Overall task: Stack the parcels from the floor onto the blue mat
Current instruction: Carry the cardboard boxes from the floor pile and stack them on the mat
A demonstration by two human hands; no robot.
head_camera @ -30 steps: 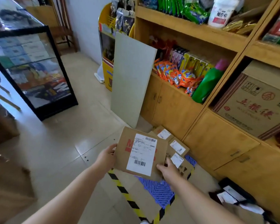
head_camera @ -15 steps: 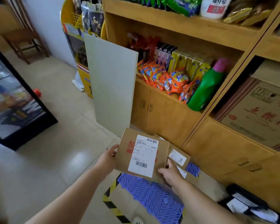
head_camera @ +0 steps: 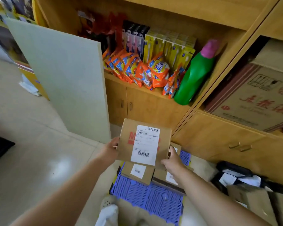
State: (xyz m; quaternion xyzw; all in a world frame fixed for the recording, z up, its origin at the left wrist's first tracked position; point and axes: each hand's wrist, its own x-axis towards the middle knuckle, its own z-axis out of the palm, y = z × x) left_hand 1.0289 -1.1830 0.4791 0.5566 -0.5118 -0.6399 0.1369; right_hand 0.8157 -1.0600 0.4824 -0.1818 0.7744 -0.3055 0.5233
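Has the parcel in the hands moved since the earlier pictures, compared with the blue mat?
Yes. The held parcel has gone forward over the blue mat: it now hangs above the small parcels lying there.

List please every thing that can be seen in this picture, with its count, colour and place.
held parcel: one, brown with white label, above the mat
small parcels: at least two, brown, on the mat
blue mat: one, on the floor
black bags: several, floor at right
pale board: one, leaning on the cabinet
wooden cabinet: one, light brown, behind
orange packets: many, on the shelf
green bottle: one, pink cap, on the shelf
large carton: one, brown, right shelf
left hand: grips the held parcel's left edge
right hand: grips its lower right corner
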